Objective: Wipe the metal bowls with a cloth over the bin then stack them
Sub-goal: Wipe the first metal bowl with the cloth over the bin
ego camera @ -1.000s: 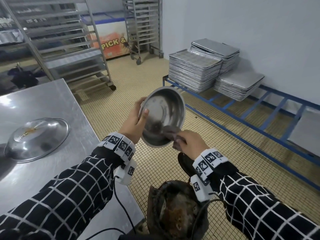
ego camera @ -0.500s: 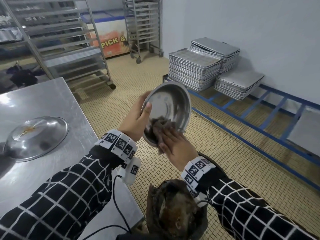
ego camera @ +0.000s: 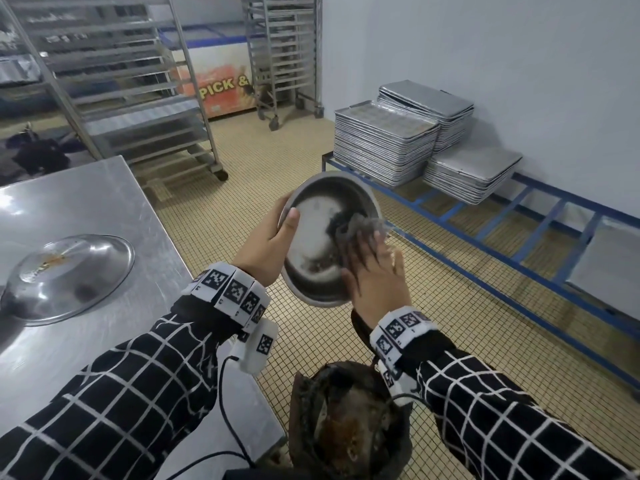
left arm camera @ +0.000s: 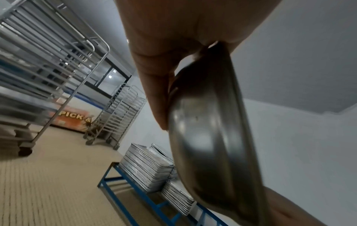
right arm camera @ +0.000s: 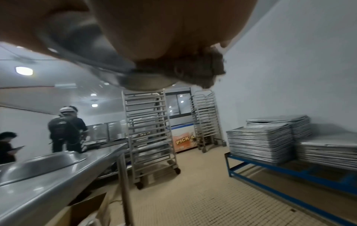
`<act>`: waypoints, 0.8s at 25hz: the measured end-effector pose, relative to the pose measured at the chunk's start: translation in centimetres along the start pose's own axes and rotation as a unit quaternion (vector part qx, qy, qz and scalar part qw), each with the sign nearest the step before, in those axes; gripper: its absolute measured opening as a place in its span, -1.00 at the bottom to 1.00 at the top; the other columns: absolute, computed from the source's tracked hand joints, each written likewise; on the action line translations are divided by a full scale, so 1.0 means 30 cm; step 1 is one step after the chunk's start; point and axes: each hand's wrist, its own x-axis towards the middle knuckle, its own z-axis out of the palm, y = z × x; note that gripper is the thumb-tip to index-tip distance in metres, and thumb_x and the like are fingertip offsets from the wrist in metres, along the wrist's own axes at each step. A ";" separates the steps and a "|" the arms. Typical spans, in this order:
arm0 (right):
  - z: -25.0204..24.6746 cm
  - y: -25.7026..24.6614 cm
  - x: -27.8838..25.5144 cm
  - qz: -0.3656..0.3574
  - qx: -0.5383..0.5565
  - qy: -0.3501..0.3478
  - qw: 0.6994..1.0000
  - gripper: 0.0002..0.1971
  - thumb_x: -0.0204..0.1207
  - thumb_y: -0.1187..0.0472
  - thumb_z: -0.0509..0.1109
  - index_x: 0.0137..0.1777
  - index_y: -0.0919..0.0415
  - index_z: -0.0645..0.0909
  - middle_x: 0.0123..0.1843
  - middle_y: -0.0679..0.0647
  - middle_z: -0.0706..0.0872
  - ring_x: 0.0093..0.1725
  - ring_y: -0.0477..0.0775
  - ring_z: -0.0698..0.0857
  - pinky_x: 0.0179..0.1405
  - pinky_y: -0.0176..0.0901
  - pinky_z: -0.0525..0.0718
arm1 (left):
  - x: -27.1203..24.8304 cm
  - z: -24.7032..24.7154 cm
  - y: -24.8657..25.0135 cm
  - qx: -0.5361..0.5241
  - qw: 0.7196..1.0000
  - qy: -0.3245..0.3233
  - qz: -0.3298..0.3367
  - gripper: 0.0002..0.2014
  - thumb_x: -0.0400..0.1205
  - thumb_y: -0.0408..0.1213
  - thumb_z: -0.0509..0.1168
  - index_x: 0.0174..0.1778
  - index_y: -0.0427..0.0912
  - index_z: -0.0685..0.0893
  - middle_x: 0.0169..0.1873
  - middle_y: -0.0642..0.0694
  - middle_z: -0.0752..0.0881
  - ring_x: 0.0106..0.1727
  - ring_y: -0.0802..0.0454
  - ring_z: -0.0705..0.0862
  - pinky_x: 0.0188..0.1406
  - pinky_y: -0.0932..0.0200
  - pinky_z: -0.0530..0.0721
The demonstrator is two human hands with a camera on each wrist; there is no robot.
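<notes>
Tiled kitchen floor, bowl [ego camera: 322, 237] tilted between both hands (cloth [ego camera: 349, 226] inside)

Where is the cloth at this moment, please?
In the head view the cloth lies inside the metal bowl, on its right side, pressed there by the right hand, above the bin.

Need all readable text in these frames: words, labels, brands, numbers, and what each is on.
"PICK &": yellow letters on the orange front of the chest freezer behind the racks; the rest is cut off by a rack. It reads the same in both wrist views.
Wristbands: square black-and-white coded markers only, no letters or numbers.
Nothing else legible; no print shows on the metal bowl, the tray stacks or the bin.
</notes>
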 end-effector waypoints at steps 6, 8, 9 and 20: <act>-0.076 0.070 0.060 0.048 0.194 0.132 0.971 -0.30 0.68 -0.19 -0.04 0.69 0.06 -0.21 0.69 0.11 0.07 0.60 0.17 0.25 0.48 0.08 0.41 | -0.032 0.015 -0.019 -0.035 0.995 -0.052 -0.075 -0.56 0.76 0.08 -0.11 0.52 0.13 0.38 0.06 0.18 0.67 0.15 0.12 0.64 0.28 0.08 0.49; -0.119 0.089 0.060 0.076 0.293 0.102 0.948 -0.40 0.67 -0.13 0.13 0.64 0.04 0.12 0.37 0.09 0.54 0.25 0.08 0.61 0.17 0.00 0.64 | -0.028 0.004 -0.029 -0.050 0.992 -0.070 -0.094 -0.60 0.76 0.06 -0.08 0.46 0.13 0.43 -0.04 0.16 0.74 0.04 0.17 0.71 0.24 0.08 0.54; -0.137 0.101 0.063 0.095 0.336 0.088 0.933 -0.52 0.66 -0.09 0.19 0.51 0.05 0.33 0.17 0.03 0.64 0.12 0.06 0.67 0.08 0.00 0.67 | -0.028 -0.001 -0.028 -0.059 0.990 -0.081 -0.097 -0.63 0.76 0.04 -0.05 0.42 0.11 0.46 -0.13 0.14 0.78 -0.06 0.19 0.75 0.19 0.09 0.61; -0.125 0.034 0.007 0.258 0.550 0.115 0.786 -0.82 0.70 0.08 0.19 0.04 0.20 0.48 -0.17 -0.08 0.64 -0.23 -0.13 0.67 -0.47 -0.46 0.58 | -0.066 0.065 -0.039 -0.082 0.994 -0.018 -0.074 -0.35 0.73 -0.31 0.17 0.60 0.09 -0.07 0.02 0.16 0.54 -0.07 0.28 0.61 -0.19 0.53 0.66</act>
